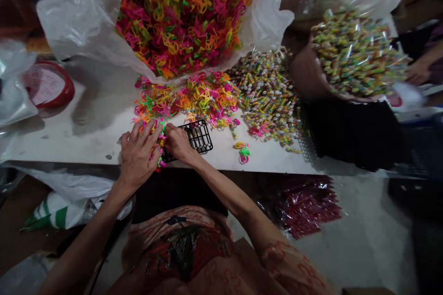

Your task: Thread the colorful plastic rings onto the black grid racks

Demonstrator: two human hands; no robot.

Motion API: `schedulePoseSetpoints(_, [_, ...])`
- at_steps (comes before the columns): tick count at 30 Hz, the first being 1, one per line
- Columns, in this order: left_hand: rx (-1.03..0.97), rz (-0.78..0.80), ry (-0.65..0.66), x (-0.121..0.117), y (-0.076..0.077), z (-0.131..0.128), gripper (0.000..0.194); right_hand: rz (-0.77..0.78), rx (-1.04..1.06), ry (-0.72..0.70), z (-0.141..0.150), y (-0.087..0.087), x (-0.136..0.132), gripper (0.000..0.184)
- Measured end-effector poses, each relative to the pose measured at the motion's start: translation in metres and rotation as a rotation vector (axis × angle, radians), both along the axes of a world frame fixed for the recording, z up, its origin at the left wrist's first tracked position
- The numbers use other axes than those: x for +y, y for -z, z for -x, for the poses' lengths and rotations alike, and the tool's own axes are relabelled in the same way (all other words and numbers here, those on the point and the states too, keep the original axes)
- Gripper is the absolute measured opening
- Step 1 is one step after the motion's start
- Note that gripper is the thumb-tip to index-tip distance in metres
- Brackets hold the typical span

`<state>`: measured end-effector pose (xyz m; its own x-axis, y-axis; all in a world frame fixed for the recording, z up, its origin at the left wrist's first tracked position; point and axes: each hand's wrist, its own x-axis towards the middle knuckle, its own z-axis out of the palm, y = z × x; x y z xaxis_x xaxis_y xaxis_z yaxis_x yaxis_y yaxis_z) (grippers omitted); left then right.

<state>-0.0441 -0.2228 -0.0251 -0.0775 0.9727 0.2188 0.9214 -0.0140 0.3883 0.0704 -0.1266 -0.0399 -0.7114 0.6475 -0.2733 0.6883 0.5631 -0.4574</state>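
A small black plastic grid tray (pixel 200 137) lies near the table's front edge, its left part covered by my hands. My left hand (pixel 138 153) rests at the tray's left end, fingers stretched out and slightly apart over bright pink, green and yellow plastic pieces. My right hand (pixel 178 142) is over the middle of the tray with its fingers curled together; whatever is in them is hidden. Just behind both hands lies a loose pile of small coloured plastic pieces (pixel 207 97), some with rings. A few more pieces (pixel 243 152) lie right of the tray.
A large plastic bag (pixel 83 14) full of coloured pieces stands at the back. Right of it spread small patterned tubes (pixel 268 92), beside a pink tub (pixel 308 69) of similar tubes. A stack of black trays (pixel 349 133) stands at right, a red tape roll (pixel 65 87) at left. Another person's hand (pixel 418 71) shows far right.
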Motion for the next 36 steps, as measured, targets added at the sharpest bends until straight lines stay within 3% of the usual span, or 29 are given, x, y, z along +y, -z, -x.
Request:
schedulePoseSetpoints(7, [0.001, 0.058, -0.038, 0.003, -0.003, -0.002, 0.052, -0.014, -0.065, -0.011, 0.003, -0.008, 0.001, 0.031])
schedulePoseSetpoints(12, [-0.005, 0.057, -0.036, 0.002, -0.005, 0.001, 0.051, 0.002, -0.029, -0.017, 0.002, -0.011, -0.007, 0.023])
schedulePoseSetpoints(15, [-0.018, 0.028, -0.025, 0.002, -0.004, 0.003, 0.047, -0.037, 0.04, 0.029, -0.031, -0.015, 0.001, 0.022])
schedulePoseSetpoints(18, [-0.038, 0.001, 0.0, 0.003, -0.001, 0.004, 0.045, -0.136, 0.005, 0.311, -0.094, -0.025, 0.025, 0.029])
schedulePoseSetpoints(20, [-0.042, -0.012, 0.005, 0.004, 0.0, 0.004, 0.044, -0.197, -0.143, 0.537, -0.137, -0.032, 0.044, 0.029])
schedulePoseSetpoints(22, [-0.045, -0.023, -0.003, 0.004, 0.0, 0.004, 0.045, -0.174, -0.303, 0.605, -0.165, -0.034, 0.059, 0.025])
schedulePoseSetpoints(26, [-0.044, -0.006, -0.003, 0.004, -0.004, 0.004, 0.044, -0.115, -0.397, 0.598, -0.174, -0.023, 0.068, 0.026])
schedulePoseSetpoints(32, [-0.006, -0.022, 0.009, 0.005, -0.003, 0.006, 0.045, -0.109, -0.266, 0.795, -0.184, -0.011, 0.058, 0.027])
schedulePoseSetpoints(36, [-0.035, -0.028, 0.015, 0.004, 0.001, 0.005, 0.046, -0.141, -0.119, 0.733, -0.198, -0.013, 0.054, 0.02])
